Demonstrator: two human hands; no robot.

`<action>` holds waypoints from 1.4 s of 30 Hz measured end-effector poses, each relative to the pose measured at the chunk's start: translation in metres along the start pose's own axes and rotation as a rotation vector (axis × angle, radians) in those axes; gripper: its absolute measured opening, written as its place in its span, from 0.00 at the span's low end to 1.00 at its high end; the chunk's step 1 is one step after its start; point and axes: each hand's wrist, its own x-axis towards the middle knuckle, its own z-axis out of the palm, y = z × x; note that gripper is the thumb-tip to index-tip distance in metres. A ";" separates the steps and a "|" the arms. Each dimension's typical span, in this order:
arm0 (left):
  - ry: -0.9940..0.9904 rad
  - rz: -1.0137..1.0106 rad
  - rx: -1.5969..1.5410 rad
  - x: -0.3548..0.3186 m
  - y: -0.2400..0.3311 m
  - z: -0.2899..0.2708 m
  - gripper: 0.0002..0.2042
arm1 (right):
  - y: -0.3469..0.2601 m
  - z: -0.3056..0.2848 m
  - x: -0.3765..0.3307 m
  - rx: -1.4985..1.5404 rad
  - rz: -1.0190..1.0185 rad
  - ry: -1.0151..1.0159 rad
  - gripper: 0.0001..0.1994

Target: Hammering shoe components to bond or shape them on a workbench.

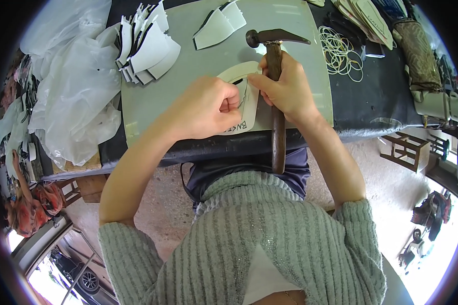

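My right hand (289,91) is wrapped round the wooden handle of a hammer (278,127). The dark metal head points away from me, and the handle end hangs past the table's near edge. The right thumb and fingertips reach onto a cream, rounded flat template (251,112) with handwriting and a slot-like line. My left hand (208,104) is closed over the template's left side, fingers curled in; whatever they pinch is hidden. Between the hands, a short black edge (238,81) shows on the template, partly covered.
A grey-green mat (163,101) covers the table. Stacked white pieces with black edges (146,48) stand far left, with more white pieces (219,25) at the back. Plastic bags (71,86) lie left; looped cord (338,53) and stacked templates (366,20) lie right. A wooden stool (407,152) stands beyond.
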 end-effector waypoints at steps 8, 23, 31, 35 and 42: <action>-0.088 -0.047 -0.160 -0.002 -0.008 -0.011 0.06 | -0.005 -0.003 0.000 0.079 0.073 -0.033 0.12; -0.052 0.070 0.216 -0.001 0.002 -0.002 0.07 | -0.005 0.002 0.000 0.049 0.058 -0.029 0.11; 0.231 0.265 0.171 -0.033 -0.014 0.021 0.08 | -0.005 0.001 0.001 0.007 0.048 -0.020 0.11; 0.379 0.436 0.578 -0.040 -0.019 0.044 0.20 | -0.007 -0.002 0.002 -0.064 0.038 -0.044 0.10; 0.370 0.452 0.757 -0.042 -0.013 0.051 0.24 | -0.025 -0.019 0.001 -0.258 -0.002 0.074 0.08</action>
